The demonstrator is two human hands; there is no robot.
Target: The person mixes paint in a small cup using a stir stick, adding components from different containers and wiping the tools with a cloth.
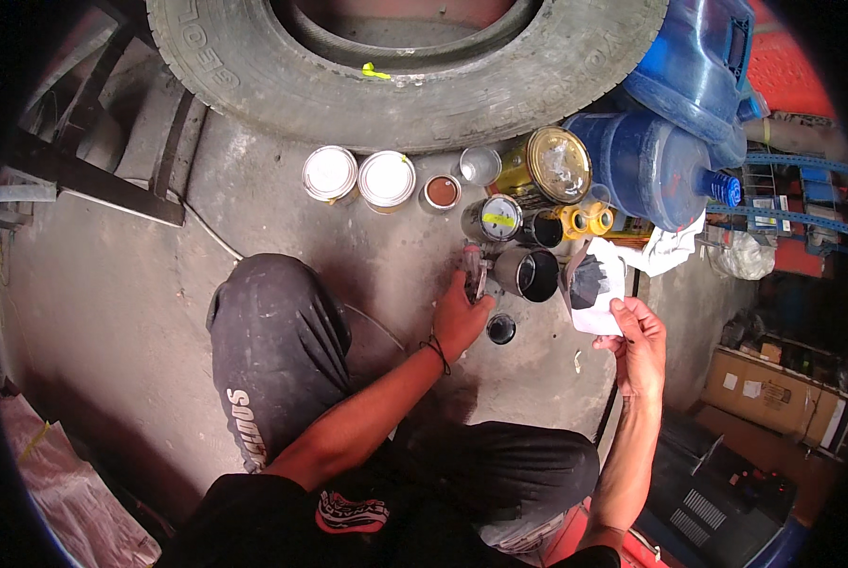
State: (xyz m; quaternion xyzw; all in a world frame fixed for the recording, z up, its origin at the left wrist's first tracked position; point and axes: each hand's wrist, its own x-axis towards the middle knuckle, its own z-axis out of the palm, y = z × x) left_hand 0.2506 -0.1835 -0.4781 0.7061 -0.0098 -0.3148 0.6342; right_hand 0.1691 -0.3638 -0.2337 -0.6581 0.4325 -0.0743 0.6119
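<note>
My right hand (638, 343) pinches a piece of white paper (606, 317) by its lower right edge. The paper carries a dark grey-black paint patch. Closed around a small metal-and-red object (475, 268) is my left hand (464, 314); the fingers partly cover it, so its kind is unclear. Just right of that hand, an open can with black inside (530, 275) leans toward me. A small round cup of black paint (501, 328) sits on the floor below it. Behind stands a can with a yellow-marked lid (499, 218), beside another dark open can (543, 229).
A large tyre (244, 90) lies at the back. Two white-lidded cans (358, 178), a brown-topped can (441, 192), a clear cup (480, 166) and a big gold tin (558, 166) line its edge. Blue water jugs (646, 170) stand right; a metal frame (92, 175) stands left.
</note>
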